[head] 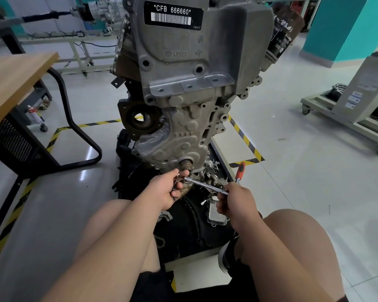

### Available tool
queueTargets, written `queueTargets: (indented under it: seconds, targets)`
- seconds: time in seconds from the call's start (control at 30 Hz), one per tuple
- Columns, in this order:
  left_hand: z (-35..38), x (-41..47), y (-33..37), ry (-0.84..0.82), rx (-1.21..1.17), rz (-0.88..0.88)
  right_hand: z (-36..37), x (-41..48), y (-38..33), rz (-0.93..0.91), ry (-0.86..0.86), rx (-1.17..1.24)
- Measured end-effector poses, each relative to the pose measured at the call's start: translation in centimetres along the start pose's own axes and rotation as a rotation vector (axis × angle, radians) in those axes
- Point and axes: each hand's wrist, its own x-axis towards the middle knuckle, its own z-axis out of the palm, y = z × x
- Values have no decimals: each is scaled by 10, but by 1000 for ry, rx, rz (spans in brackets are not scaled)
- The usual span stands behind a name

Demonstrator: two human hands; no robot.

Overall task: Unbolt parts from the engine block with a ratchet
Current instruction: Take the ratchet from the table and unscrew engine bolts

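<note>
A grey engine block [183, 88] stands upright in front of me, with a black label reading CFB 666660 near its top. Low on it a crank hub [185, 165] sticks out. My right hand [236, 201] grips the head end of a ratchet whose red handle [240, 171] points up and away. A chrome extension bar [205, 185] runs from it leftward to a socket at the block's lower edge. My left hand [168, 190] pinches the socket end of the bar and also holds a small shiny metal piece. The bolt itself is hidden.
Loose metal parts, among them a silver cover plate [217, 215], lie on the black base under the block. A wooden desk [13, 81] with a black frame stands at the left. A wheeled stand [347, 110] is at the right. My knees flank the base.
</note>
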Motion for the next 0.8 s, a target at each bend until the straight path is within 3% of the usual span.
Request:
queueTargets:
  seconds: [0.23,0.6,0.8]
  targets:
    - [3,10,-6,138,52,229,5,-2,1,56,-26,34]
    - [8,16,-8,182,32,399,10,-4,-2,307,-109,258]
    - [8,16,-10,246,85,406,10,-1,-1,228,-94,200]
